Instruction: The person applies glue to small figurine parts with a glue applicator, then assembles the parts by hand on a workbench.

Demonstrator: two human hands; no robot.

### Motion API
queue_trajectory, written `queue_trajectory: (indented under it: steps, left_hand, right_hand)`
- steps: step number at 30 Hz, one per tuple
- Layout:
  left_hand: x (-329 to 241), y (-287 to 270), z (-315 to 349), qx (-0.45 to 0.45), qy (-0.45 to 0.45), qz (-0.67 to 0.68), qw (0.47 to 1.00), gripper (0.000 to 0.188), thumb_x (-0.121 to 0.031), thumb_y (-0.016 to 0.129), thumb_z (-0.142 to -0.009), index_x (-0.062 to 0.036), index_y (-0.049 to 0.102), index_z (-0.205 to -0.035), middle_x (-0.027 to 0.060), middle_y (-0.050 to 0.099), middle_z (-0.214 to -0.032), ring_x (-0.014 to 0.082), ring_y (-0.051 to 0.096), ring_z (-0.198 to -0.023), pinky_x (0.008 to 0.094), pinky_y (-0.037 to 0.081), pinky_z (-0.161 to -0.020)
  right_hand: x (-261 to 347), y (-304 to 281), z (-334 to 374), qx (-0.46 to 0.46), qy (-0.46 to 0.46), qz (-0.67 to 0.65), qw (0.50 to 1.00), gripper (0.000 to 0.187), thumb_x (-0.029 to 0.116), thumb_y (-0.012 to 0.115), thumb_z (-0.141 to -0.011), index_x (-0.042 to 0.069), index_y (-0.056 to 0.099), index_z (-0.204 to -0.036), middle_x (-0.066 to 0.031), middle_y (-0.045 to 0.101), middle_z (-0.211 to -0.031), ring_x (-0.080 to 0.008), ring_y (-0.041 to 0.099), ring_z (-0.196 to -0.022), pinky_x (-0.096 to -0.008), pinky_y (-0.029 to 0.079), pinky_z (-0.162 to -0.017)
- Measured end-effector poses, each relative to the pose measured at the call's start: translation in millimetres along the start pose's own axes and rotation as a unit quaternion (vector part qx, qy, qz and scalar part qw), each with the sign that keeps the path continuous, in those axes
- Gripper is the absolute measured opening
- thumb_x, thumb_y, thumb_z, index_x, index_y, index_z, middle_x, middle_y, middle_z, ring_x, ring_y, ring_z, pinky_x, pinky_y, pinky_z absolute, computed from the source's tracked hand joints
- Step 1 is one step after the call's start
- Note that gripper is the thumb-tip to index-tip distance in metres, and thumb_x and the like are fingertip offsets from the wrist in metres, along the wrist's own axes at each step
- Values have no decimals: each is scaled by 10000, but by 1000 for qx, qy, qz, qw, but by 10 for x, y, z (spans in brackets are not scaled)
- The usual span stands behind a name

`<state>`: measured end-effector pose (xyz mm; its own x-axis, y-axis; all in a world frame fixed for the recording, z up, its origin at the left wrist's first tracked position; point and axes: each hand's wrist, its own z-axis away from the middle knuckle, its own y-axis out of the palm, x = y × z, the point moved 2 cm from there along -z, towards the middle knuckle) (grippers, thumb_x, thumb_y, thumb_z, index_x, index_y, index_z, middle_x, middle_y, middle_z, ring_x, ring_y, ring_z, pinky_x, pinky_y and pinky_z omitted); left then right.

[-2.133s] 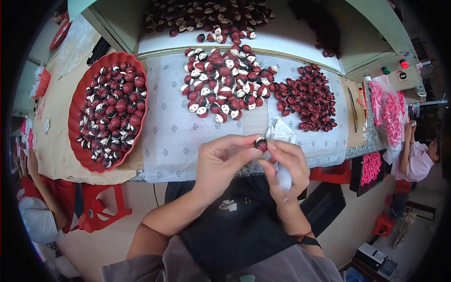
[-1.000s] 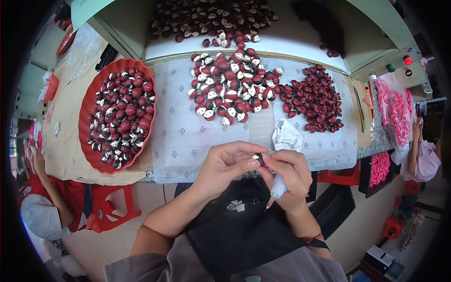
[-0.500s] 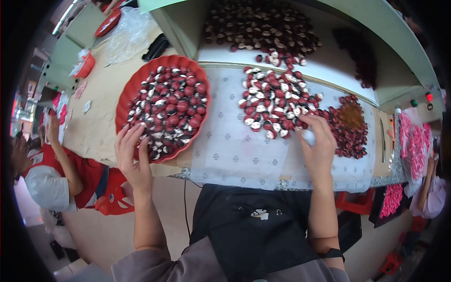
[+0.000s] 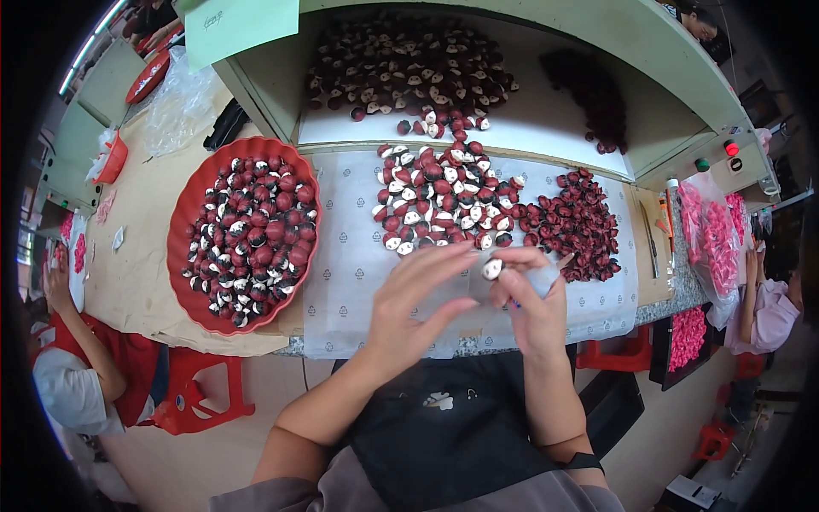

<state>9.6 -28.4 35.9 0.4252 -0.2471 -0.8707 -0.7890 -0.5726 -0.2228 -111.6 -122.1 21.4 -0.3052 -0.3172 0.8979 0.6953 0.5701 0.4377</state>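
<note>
My right hand (image 4: 533, 303) is closed, pinching a small ball-shaped figure head (image 4: 492, 270) with a white face and dark spots. A pale, rounded thing (image 4: 543, 278) shows inside the same hand; I cannot make out its kind. My left hand (image 4: 414, 303) is beside it with fingers stretched and apart, holding nothing. Just beyond both hands lies a pile of red, black and white heads (image 4: 439, 192) on white printed paper (image 4: 341, 282). Dark red cap-like pieces (image 4: 576, 226) are heaped to its right. On the left stands a scalloped red bowl (image 4: 177, 247) full of similar heads.
A lit green booth (image 4: 682, 162) holds more heads (image 4: 409, 64) and a dark heap (image 4: 589, 90) at the back. To the right are thin tools (image 4: 653, 239) and a bag of pink pieces (image 4: 710, 235). Co-workers sit at left (image 4: 77, 341) and right (image 4: 772, 303).
My left hand has left the bowl's rim and come right, close to my right hand. The right hand has drawn back from the pile with a head. The whole view has shifted.
</note>
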Motion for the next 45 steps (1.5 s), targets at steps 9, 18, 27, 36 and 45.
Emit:
queue_trajectory:
  steps: [9, 18, 27, 36, 45]
  left_hand:
    - [127, 231, 148, 9, -161, 327, 931, 230, -12, 537, -755, 17, 538, -984, 127, 556, -991, 242, 555, -895, 334, 428, -796]
    - [193, 310, 127, 43, -373, 583, 721, 289, -58, 497, -800, -12, 485, -1086, 141, 524, -1045, 223, 532, -931, 310, 410, -844]
    - [227, 430, 242, 87, -382, 614, 685, 312, -78, 480, -813, 4, 455, -1113, 159, 519, -1051, 203, 534, -930, 299, 410, -852]
    - [192, 485, 304, 114, -361, 660, 649, 299, -114, 472, -824, 12, 460, -1095, 157, 538, -1006, 186, 547, -886, 299, 425, -831]
    - [155, 476, 315, 109, -363, 645, 664, 317, -154, 472, -829, 12, 459, -1099, 151, 542, -994, 186, 527, -920, 306, 405, -843]
  right_hand:
    - [-104, 3, 185, -5, 9, -116, 993, 257, 1, 517, -745, 34, 385, -964, -98, 482, -886, -111, 470, -641, -245, 386, -555]
    - [178, -298, 513, -50, -90, 146, 984, 325, 46, 484, -716, -29, 394, -1019, -115, 383, -961, -154, 492, -729, -260, 420, -615]
    - [362, -385, 720, -134, -247, 173, 944, 294, 13, 603, -630, 4, 394, -837, -107, 451, -853, -161, 499, -656, -248, 452, -582]
    - [400, -227, 806, -64, -360, 325, 872, 431, 88, 763, -547, 70, 457, -850, -64, 494, -824, -159, 532, -684, -243, 433, -597]
    - [312, -187, 800, -31, -373, 362, 854, 479, 39, 776, -496, 82, 473, -865, -64, 524, -835, -175, 538, -655, -243, 455, -562]
